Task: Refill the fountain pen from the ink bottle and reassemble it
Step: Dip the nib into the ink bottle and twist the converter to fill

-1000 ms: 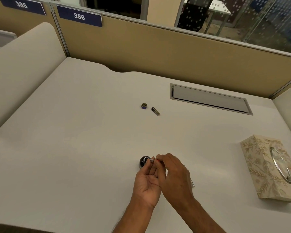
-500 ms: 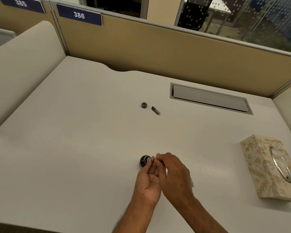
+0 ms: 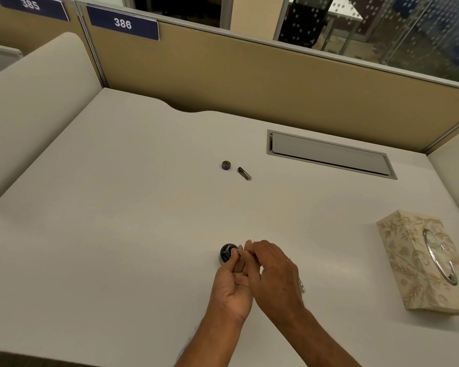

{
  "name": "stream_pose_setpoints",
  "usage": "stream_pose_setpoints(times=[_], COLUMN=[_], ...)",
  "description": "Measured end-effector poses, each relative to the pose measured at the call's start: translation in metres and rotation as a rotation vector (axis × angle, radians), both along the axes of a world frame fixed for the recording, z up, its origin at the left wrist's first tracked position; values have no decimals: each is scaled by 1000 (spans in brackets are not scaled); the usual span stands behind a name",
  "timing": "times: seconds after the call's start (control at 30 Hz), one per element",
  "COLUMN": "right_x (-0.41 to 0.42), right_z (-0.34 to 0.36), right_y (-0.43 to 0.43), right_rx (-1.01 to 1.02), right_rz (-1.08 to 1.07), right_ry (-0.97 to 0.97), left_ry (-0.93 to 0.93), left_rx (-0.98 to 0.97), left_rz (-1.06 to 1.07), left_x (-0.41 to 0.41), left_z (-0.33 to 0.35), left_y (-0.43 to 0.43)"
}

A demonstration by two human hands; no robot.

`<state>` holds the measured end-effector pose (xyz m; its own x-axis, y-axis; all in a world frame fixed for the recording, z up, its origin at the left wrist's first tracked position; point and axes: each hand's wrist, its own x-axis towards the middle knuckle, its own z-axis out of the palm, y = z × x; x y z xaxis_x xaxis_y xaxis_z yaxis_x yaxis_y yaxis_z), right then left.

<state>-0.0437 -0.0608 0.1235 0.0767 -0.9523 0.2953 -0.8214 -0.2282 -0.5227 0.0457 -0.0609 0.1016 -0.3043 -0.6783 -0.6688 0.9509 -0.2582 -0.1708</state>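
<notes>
both hands pinch a small pen part at the open ink bottle

near the front of the desk point(image 3: 112, 234) the left hand point(image 3: 233, 286) and right hand point(image 3: 274, 276) meet at the fingertips, both pinching the small pen part point(image 3: 237, 251) right at the mouth of the dark ink bottle point(image 3: 225, 254). a metal pen piece point(image 3: 301, 286) peeks out beside the right hand. a tissue box point(image 3: 408, 260) stands to the right. farther back lie the bottle cap point(image 3: 226, 165) and, just beside it, a short pen section point(image 3: 244, 173).
</notes>
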Motion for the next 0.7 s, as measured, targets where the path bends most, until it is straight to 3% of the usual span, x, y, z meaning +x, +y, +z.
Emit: stream_pose_setpoints(times=[0.2, 0.37, 0.7], right_x=[-3, -3, -4], right_z=[4, 5, 1], right_y=[4, 7, 4], right_rx=[103, 46, 87], right_rz=[-9, 15, -1], right_ry=[-45, -51, -67], left_ry=[-25, -33, 4], left_rx=[-22, 37, -27], left_rz=[-60, -26, -32], left_x=[1, -1, -2], left_z=[5, -3, 2], left_y=[-1, -1, 3])
